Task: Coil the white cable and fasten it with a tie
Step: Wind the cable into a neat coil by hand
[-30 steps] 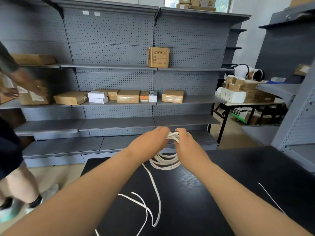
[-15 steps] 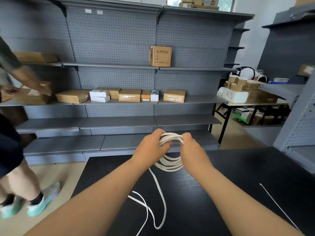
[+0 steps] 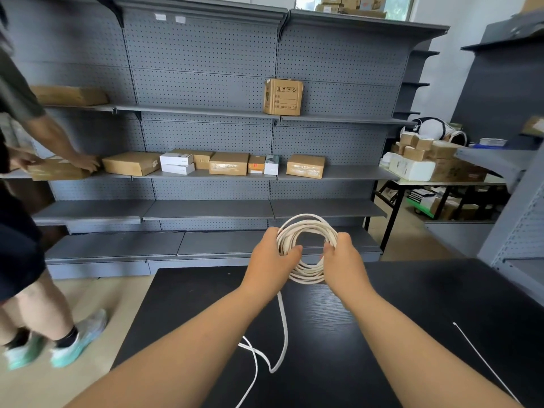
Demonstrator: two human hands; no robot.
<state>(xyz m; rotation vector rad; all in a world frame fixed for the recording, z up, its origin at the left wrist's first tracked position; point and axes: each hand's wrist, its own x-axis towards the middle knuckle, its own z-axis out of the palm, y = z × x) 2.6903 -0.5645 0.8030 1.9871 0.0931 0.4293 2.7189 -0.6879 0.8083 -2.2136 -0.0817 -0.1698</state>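
**A:** What are the fingers doing?

**B:** The left hand (image 3: 269, 260) has its fingers (image 3: 290, 250) curled round the cable (image 3: 306, 223) at nine o'clock on the loops. The right hand (image 3: 343, 260) has its fingers (image 3: 328, 248) clenched on the same bundle at three o'clock. Neither hand is released.

**A:** And where is the cable?

**B:** It is held up over the far edge of the desk (image 3: 412, 304), with several turns gathered into a round bundle between the two hands.

**A:** So the coiling is done?

**B:** Most of it, I'd judge, but not all. A tail (image 3: 284, 325) leaves the loops at about seven o'clock and drops to the desk. There it bends loosely and runs off toward six o'clock (how much more lies past the bottom edge, I cannot tell).

**A:** The tie?

**B:** The tie (image 3: 485, 363) is a thin white strip flat on the desk at four o'clock from the hands. It is well apart from them and untouched.

**A:** What's left, then?

**B:** By my reckoning, wind in the tail, free one hand to fetch the tie, then cinch it round the loops. The fastening has not begun.
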